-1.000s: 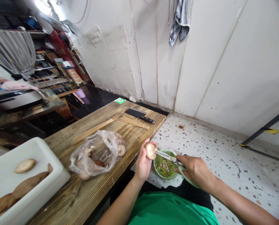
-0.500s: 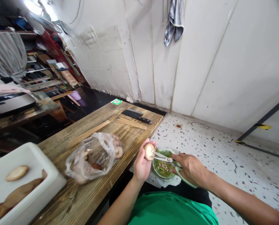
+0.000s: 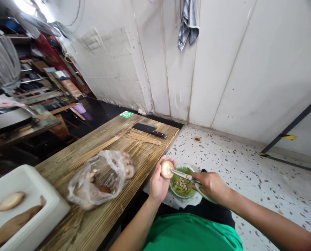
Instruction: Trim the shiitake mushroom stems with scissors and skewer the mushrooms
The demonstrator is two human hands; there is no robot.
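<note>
My left hand [image 3: 158, 181] holds a mushroom [image 3: 167, 169] with its pale underside turned up, past the table's front edge. In my right hand [image 3: 211, 186] is a pair of scissors [image 3: 183, 175] with green handles. The blades are closed together and their tips touch the middle of the mushroom, at the stem. Below both hands stands a green bin [image 3: 176, 192] with a plastic liner, holding cut stems and green scraps. On the table to the left lies a clear plastic bag [image 3: 94, 184] of mushrooms.
On the wooden table [image 3: 92, 226] lie a cleaver [image 3: 150, 129], thin bamboo skewers [image 3: 139, 136] and a green-edged card [image 3: 126, 114]. A white tub [image 3: 54, 202] with mushrooms stands at the near left. A checked cloth [image 3: 189, 26] hangs on the wall.
The scissor blades were apart around the stem and are now closed. The view has shifted slightly, and the mushroom stays in my left hand.
</note>
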